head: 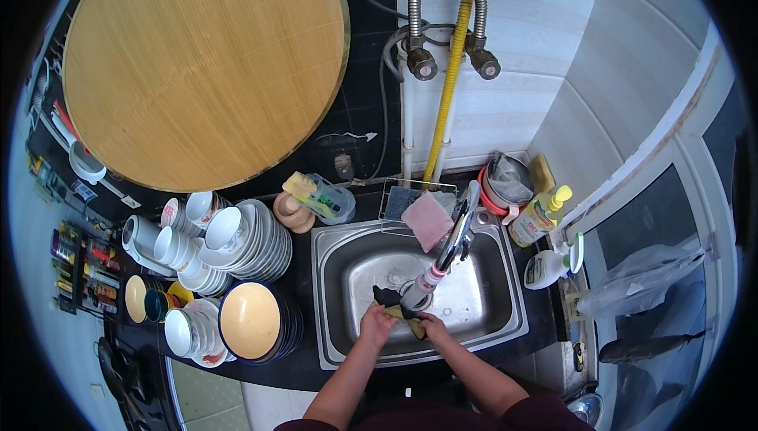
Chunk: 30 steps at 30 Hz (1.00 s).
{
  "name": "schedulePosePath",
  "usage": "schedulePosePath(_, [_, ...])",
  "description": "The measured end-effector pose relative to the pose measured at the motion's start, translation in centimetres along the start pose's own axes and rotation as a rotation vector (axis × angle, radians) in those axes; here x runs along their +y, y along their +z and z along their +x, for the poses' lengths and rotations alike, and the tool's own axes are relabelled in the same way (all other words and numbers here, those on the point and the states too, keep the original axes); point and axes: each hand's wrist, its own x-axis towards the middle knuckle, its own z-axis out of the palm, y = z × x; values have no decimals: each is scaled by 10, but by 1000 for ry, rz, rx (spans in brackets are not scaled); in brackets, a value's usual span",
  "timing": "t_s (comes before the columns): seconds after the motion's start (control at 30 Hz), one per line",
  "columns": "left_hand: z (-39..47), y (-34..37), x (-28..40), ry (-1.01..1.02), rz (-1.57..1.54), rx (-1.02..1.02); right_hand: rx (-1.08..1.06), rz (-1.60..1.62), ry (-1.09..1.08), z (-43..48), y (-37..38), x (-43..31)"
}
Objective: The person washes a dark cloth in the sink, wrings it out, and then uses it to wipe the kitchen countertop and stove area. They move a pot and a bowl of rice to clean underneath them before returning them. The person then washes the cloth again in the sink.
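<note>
Over the near part of the stainless steel sink (pixel 475 306), both hands grip a wet, dark and yellow-green cloth (pixel 395 311). My left hand (pixel 376 325) holds its left part, where a black portion sticks up. My right hand (pixel 432 328) pinches the right part, and a yellow-green end hangs between the hands. Just beyond them the chrome faucet (pixel 455 241), with a pink and clear nozzle (pixel 425 286), points down at the cloth. A pink cloth (pixel 427 221) hangs over a wire rack (pixel 388 209) at the sink's back edge.
Stacked plates (pixel 269 244), bowls (pixel 224 230) and large blue-rimmed dishes (pixel 250 323) crowd the counter at left. A yellow-capped detergent bottle (pixel 536 221), a white spray bottle (pixel 545 269) and a red basin (pixel 487 197) stand at right. A large round wooden board (pixel 207 70) leans at the back left.
</note>
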Motion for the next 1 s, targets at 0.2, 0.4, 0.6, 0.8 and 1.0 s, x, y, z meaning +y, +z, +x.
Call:
schedulePosePath(0.2, [-8,-6,-13,42,120,-141,-396,709,262,-21,17,-44])
schedulePosePath(0.4, [-3,-24,-25,77,483,143,21,282,-104,3,40,-30])
schedulePosePath(0.6, [8,-28,-21,72,612,593,346,-161,-283,-11,60,-42])
schedulePosePath(0.8, [6,-14,-11,-164,587,127,236,-330,-515,-28,52,-57])
schedulePosePath(1.0, [12,25,-9,-331,316,49,128,-524,-732,-61,59,-69])
